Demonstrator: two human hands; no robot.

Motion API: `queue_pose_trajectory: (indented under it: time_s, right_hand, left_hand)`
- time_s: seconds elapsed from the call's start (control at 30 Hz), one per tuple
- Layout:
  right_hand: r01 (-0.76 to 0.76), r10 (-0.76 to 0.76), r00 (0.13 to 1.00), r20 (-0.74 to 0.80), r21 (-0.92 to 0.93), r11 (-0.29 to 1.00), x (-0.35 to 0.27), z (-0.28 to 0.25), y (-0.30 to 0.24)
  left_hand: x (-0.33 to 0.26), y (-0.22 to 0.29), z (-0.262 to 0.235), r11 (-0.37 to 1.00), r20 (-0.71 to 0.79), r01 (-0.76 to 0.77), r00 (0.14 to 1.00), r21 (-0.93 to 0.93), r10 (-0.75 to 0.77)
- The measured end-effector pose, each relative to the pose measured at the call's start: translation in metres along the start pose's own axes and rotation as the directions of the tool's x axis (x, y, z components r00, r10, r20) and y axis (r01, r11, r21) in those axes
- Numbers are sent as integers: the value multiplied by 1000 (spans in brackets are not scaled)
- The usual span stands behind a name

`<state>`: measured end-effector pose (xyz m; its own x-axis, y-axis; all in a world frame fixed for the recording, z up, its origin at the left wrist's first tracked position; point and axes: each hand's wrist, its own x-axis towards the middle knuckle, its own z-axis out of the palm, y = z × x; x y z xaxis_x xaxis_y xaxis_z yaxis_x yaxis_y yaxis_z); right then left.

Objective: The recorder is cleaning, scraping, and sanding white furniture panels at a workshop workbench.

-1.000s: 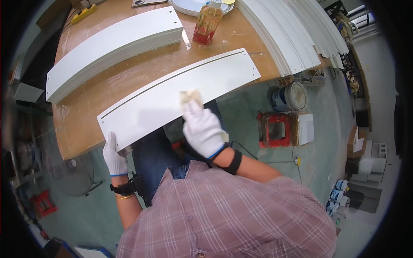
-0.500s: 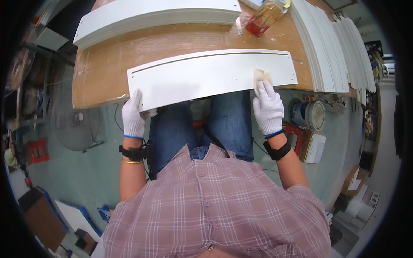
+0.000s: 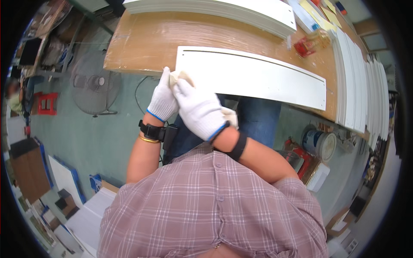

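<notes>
A long white panel (image 3: 249, 75) with a narrow groove along its far edge lies across the near side of the table, its front overhanging my knees. My right hand (image 3: 200, 105), in a white knit glove, reaches across to the panel's left end. Its fingers press a beige cloth (image 3: 185, 76) against the corner there. My left hand (image 3: 164, 98), gloved too, is at that same end, its upper finger pointing up beside the short edge. The right hand hides part of its grip. Another beige piece (image 3: 231, 115) shows by my right wrist; whether it belongs to the cloth is unclear.
Stacked white panels (image 3: 215, 13) lie on the table's (image 3: 146, 38) far side, with more upright panels (image 3: 350, 81) at its right. A red-and-clear jar (image 3: 310, 43) stands near them. A fan (image 3: 95, 81) is on the floor at left, a paint bucket (image 3: 320, 144) at right.
My right hand has swept the cloth from the panel's right end to its left end, next to my left hand. The view has turned, so the panel and table appear farther right.
</notes>
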<state>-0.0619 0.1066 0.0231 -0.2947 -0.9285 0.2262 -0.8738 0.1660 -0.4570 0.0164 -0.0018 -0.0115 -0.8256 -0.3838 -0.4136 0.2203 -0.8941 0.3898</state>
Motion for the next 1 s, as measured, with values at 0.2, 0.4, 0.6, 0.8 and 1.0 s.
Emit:
queue_pose_trajectory:
  time_s: [0.2,0.4,0.6,0.8,1.0]
  right_hand:
    - [-119,54,971,231,274,954,28,-81,31]
    - [135,-119,981,152,-98,986,99,-54,49]
    - [308,-233,928,290,-249,918,96,-43,40]
    - [578,-468,707,530,-53,814,63,-63,31]
    - [469,-385,873,301,-298,832,116,-57,63]
  left_hand:
    - [-15,-2,5,984,281,131,955,-119,-94]
    - [-17,-40,11,996,177,-90,980,15,85]
    - [-14,-44,13,971,10,-223,975,91,223]
    - [-16,-51,4,957,-12,-268,963,109,271]
    - [-14,-44,21,967,6,-236,972,94,237]
